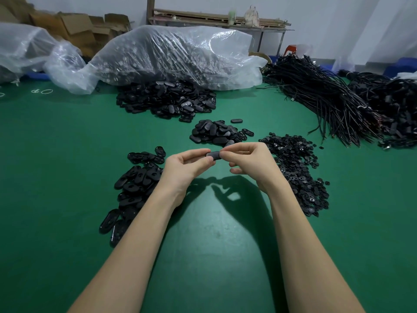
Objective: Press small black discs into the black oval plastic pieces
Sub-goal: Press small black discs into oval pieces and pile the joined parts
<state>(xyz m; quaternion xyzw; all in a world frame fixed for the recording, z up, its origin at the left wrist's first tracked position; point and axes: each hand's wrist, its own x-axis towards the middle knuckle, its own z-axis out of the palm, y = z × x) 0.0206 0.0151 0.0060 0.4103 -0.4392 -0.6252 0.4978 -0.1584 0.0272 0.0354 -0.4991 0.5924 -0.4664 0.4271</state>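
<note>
A black oval plastic piece (214,155) is held above the green table between both hands. My left hand (187,166) pinches its left end with thumb and fingers. My right hand (250,160) pinches its right end with curled fingertips. Whether a disc sits in the piece is hidden by the fingers. A heap of small black discs (297,170) lies just right of my right hand. A small pile of oval pieces (216,132) sits just beyond the hands. Another pile of oval pieces (135,184) lies left of my left forearm.
A larger heap of oval pieces (167,100) spills from a clear plastic bag (176,55) at the back. Bundles of black cables (334,98) cover the right side. The green table (214,256) stretches between my forearms. Cardboard boxes (74,28) stand at the back left.
</note>
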